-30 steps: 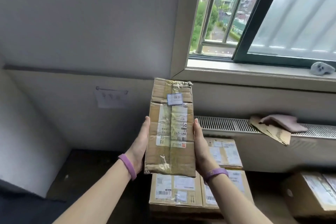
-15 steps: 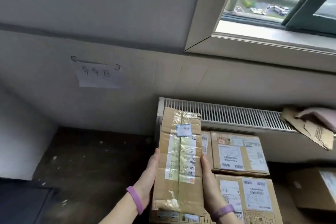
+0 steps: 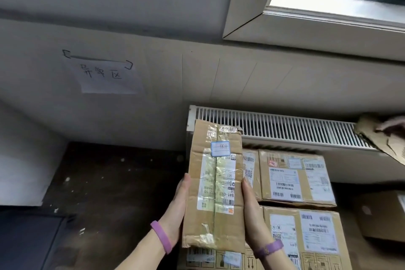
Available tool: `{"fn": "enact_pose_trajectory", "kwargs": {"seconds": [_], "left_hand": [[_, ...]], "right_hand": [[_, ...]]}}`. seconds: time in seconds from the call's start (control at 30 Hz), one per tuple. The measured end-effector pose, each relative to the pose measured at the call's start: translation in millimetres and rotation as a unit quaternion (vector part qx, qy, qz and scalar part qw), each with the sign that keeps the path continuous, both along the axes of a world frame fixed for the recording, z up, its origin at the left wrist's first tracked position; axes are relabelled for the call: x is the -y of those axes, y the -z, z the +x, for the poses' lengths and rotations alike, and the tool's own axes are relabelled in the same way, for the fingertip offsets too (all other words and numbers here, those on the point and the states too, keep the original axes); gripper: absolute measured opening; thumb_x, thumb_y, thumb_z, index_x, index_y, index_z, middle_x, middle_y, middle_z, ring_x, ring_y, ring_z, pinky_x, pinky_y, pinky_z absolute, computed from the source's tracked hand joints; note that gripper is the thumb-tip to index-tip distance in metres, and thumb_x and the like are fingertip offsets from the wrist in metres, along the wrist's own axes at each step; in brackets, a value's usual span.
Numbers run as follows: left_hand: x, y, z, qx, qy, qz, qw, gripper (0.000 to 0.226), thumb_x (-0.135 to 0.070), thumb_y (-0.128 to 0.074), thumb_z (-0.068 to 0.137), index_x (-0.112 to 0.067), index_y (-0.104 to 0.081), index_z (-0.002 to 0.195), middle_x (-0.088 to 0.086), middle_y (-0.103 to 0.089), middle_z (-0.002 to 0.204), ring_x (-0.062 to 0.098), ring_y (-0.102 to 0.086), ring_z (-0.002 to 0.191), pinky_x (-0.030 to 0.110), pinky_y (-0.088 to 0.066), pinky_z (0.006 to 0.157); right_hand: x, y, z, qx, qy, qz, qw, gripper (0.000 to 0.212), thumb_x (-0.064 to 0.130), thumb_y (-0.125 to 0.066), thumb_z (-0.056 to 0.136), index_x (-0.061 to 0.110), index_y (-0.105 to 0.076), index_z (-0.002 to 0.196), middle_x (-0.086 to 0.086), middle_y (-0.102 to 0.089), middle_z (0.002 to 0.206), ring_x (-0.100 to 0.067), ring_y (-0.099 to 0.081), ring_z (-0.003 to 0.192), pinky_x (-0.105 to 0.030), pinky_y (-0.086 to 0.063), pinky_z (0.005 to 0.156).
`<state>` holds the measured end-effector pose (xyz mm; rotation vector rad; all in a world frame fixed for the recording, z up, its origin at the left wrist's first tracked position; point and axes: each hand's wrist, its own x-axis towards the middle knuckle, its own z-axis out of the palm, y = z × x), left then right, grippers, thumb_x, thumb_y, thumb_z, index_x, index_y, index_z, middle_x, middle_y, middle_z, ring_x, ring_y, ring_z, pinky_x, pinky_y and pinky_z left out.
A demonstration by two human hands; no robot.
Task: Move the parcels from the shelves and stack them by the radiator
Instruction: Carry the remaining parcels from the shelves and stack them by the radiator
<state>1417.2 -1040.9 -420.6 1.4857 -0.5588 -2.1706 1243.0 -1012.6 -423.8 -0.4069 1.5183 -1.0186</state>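
Parcel [image 3: 215, 186], a long taped carton with its label facing the camera, is held in the air over the stacked boxes [image 3: 295, 177], overlapping the left end of the radiator [image 3: 285, 129]. Left hand [image 3: 177, 210] grips its left edge and right hand [image 3: 252, 215] its right edge, thumbs in front, fingers hidden behind. The boxes sit against the radiator; a paper sign [image 3: 107, 76] is on the wall to the left.
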Motion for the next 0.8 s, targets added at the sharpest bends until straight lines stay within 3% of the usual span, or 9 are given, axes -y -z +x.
{"fn": "enact_pose_trajectory", "kwargs": {"seconds": [0.23,0.47,0.6,0.63,0.7,0.8], "left_hand": [[3.1,-0.9,-4.9,0.003,-0.028,-0.012,1.0,0.072,-0.073,-0.039,0.082,-0.031,-0.047,0.14,0.004,-0.063,0.131,0.026,-0.059,0.122,0.05,-0.041,0.108],[-0.2,-9.3,-1.0,0.011,-0.034,-0.018,0.999,0.077,-0.078,-0.044,0.078,-0.03,-0.052,0.137,0.005,-0.065,0.129,0.027,-0.059,0.121,0.052,-0.042,0.107],[-3.5,-35.4,0.9,0.046,-0.066,-0.034,0.996,0.084,-0.079,-0.048,0.07,-0.036,-0.045,0.142,-0.006,-0.059,0.132,0.015,-0.056,0.119,0.037,-0.048,0.095],[-4.0,-45.8,1.1,0.056,-0.074,-0.038,0.995,0.086,-0.078,-0.047,0.069,-0.038,-0.04,0.144,-0.01,-0.054,0.136,0.012,-0.052,0.121,0.032,-0.047,0.092],[-4.9,-67.4,2.2,0.076,-0.08,-0.05,0.993,0.091,-0.078,-0.044,0.07,-0.037,-0.03,0.15,-0.007,-0.038,0.151,0.016,-0.035,0.138,0.036,-0.034,0.109],[-8.0,-103.9,5.0,0.1,-0.075,-0.079,0.989,0.087,-0.076,-0.038,0.078,-0.035,-0.023,0.153,-0.003,-0.021,0.161,0.02,-0.014,0.149,0.046,-0.011,0.12]], "right_hand": [[3.9,2.1,-3.6,-0.009,-0.007,0.003,1.0,0.067,0.063,-0.047,0.08,0.021,-0.059,0.131,-0.001,-0.063,0.132,-0.021,-0.056,0.126,-0.047,-0.036,0.114],[4.2,-10.3,-3.6,-0.035,-0.03,-0.022,0.999,0.07,0.062,-0.044,0.084,0.021,-0.051,0.14,0.005,-0.056,0.14,-0.011,-0.05,0.131,-0.044,-0.033,0.116],[3.5,-30.4,-7.4,-0.042,-0.045,-0.019,0.998,0.064,0.062,-0.042,0.088,0.031,-0.043,0.144,0.012,-0.045,0.147,-0.012,-0.04,0.138,-0.048,-0.03,0.117],[4.0,-38.0,-8.7,-0.053,-0.055,-0.024,0.997,0.063,0.061,-0.042,0.089,0.032,-0.041,0.145,0.013,-0.043,0.147,-0.011,-0.038,0.138,-0.046,-0.029,0.118],[4.8,-57.3,-10.4,-0.077,-0.078,-0.052,0.993,0.057,0.056,-0.042,0.093,0.032,-0.04,0.145,0.016,-0.043,0.144,-0.005,-0.04,0.132,-0.034,-0.031,0.112],[8.1,-96.3,-9.5,-0.098,-0.101,-0.102,0.985,0.055,0.053,-0.044,0.091,0.031,-0.04,0.141,0.024,-0.047,0.13,0.021,-0.048,0.109,-0.005,-0.039,0.088]]}}
